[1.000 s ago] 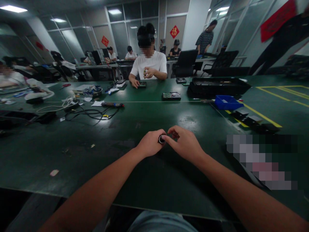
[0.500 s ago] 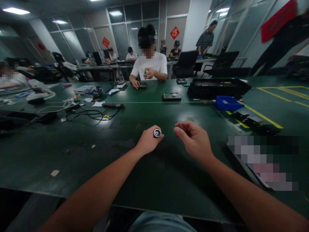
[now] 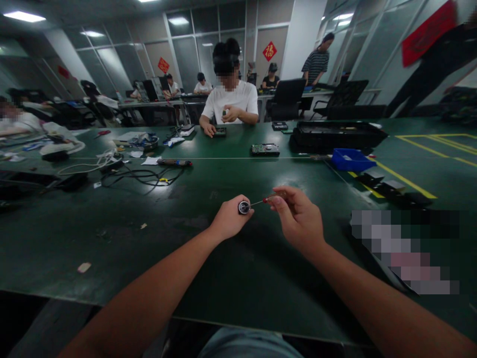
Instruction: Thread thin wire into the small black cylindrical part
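My left hand (image 3: 230, 219) is closed around a small round black part with a silver rim (image 3: 244, 207), its hollow end facing me. In my right hand (image 3: 301, 219) is a small screwdriver (image 3: 265, 200), pinched between thumb and fingers, with a red collar and a thin metal shaft. The shaft points left and its tip meets the open end of the round part. Whether the tip sits inside or only touches the rim I cannot tell. Most of the screwdriver's handle is hidden by my fingers.
Across the green table (image 3: 208, 278) a person in a white shirt (image 3: 244, 97) works. A hard drive (image 3: 264, 149) lies ahead, with a black tray (image 3: 339, 133) and a blue bin (image 3: 352, 159) to its right. Black cables (image 3: 137, 176) and an electric screwdriver (image 3: 175, 162) lie left.
My hands were together a second ago, then moved apart. The screwdriver's shaft now shows, turned left with its tip at the round part. My left hand shifted slightly left and up.
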### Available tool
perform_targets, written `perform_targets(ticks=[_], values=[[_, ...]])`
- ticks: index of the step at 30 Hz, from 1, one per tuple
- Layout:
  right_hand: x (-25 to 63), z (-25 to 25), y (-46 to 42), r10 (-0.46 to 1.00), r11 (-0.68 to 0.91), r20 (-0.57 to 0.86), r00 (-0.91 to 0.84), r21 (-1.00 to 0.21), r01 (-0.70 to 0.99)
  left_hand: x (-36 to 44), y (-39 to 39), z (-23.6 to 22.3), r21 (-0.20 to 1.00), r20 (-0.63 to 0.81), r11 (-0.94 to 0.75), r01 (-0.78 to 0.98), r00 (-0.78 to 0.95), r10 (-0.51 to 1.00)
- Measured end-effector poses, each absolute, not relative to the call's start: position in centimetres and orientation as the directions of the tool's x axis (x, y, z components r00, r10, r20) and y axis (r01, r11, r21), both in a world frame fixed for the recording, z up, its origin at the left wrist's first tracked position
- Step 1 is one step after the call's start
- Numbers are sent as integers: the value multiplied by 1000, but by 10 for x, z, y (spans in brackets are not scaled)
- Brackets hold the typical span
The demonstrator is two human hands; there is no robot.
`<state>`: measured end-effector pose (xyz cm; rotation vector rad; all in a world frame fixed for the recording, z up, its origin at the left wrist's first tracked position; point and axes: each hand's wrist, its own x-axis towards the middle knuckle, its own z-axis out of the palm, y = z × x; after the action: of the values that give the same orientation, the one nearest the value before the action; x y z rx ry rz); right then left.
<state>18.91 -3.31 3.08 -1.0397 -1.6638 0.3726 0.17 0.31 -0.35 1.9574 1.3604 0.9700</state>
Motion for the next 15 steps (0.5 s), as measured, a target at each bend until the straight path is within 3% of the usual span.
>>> perform_targets(ticks=[15], values=[[190, 40, -38, 626, 620, 772, -108, -409, 670, 2, 3, -5, 708, 276, -372, 601, 249, 928]])
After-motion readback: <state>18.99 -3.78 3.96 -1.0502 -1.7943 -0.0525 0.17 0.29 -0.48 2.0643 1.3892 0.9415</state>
